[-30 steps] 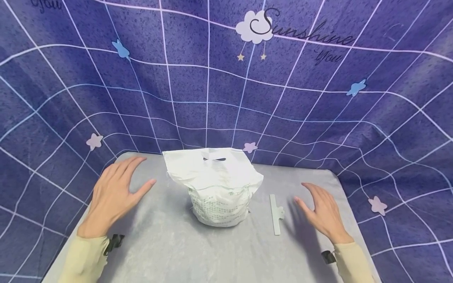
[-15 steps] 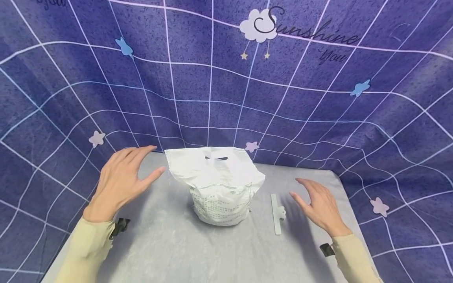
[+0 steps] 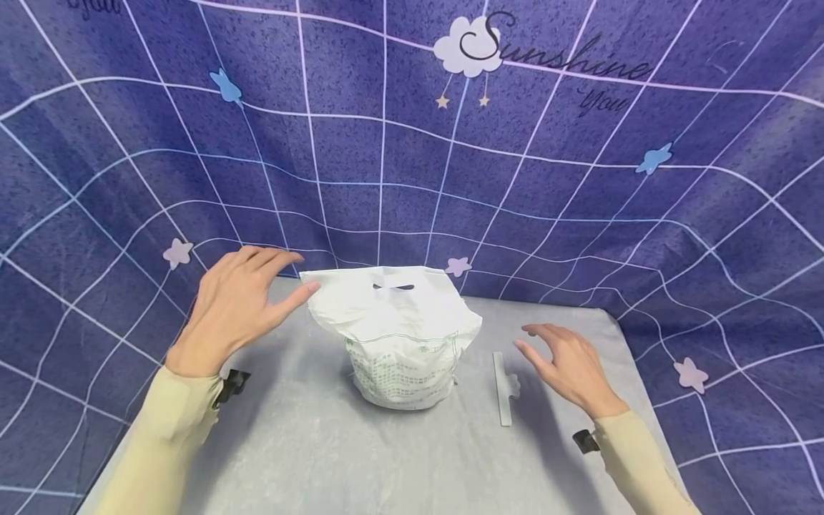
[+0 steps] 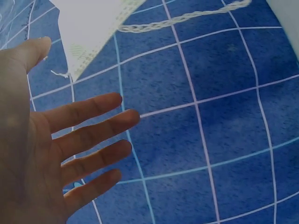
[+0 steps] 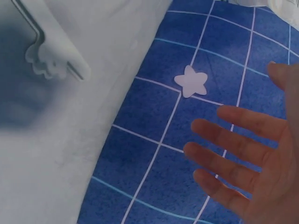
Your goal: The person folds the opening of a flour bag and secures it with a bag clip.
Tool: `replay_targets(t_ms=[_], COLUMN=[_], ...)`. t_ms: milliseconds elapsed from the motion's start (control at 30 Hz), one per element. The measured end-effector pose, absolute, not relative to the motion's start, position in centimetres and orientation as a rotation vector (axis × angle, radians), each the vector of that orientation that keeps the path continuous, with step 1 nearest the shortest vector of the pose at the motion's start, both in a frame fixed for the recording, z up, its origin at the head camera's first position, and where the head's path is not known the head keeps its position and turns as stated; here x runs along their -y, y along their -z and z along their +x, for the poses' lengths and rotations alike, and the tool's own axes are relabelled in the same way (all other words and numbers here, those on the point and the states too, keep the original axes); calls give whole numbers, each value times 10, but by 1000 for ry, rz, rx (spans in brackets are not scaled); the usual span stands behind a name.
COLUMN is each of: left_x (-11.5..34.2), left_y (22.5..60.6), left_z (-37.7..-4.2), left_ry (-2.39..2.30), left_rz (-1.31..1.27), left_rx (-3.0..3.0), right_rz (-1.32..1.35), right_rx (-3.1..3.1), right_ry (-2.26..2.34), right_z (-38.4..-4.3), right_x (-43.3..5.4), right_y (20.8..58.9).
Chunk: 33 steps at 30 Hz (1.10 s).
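Observation:
A white bag (image 3: 395, 357) with green print and a cut-out handle slot stands upright on the grey cloth-covered table (image 3: 309, 458). Its flattened top leans backward. My left hand (image 3: 234, 307) hovers by the bag's upper left corner, thumb tip overlapping that corner in the head view. In the left wrist view the bag's pointed corner (image 4: 91, 37) shows beyond the thumb, and the spread fingers hold nothing. To the right of the bag lies a long white clip (image 3: 502, 390) with a scalloped tab. My right hand (image 3: 569, 368), holding nothing, hovers just right of it with fingers extended.
A blue-purple curtain (image 3: 412, 157) with grid lines, stars and a cloud print hangs behind and around the table. Dark straps (image 3: 586, 441) sit at both wrists. The table's right edge (image 5: 124, 107) runs close beside the clip.
My left hand has moved up and right to the bag's top left corner. My right hand has shifted left toward the clip. Bag and clip stay in place.

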<state>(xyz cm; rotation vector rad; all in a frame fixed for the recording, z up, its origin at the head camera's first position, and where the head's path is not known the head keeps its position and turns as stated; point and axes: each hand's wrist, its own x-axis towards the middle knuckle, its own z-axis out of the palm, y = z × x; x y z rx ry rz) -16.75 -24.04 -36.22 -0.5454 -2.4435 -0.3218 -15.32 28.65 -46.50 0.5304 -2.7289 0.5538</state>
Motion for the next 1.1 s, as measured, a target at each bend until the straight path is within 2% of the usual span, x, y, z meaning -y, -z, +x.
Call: replay_targets(t_ms=[433, 1100], left_x=[213, 150], left_y=[341, 328], left_z=[-174, -182], left_ry=[308, 293], left_rz=[-550, -741], left_rx=[2531, 2472], right_rz=[580, 724], right_rx=[2742, 2664], right_ry=[-545, -573], right_z=[-158, -160], right_x=[-267, -235], right_y=[446, 420])
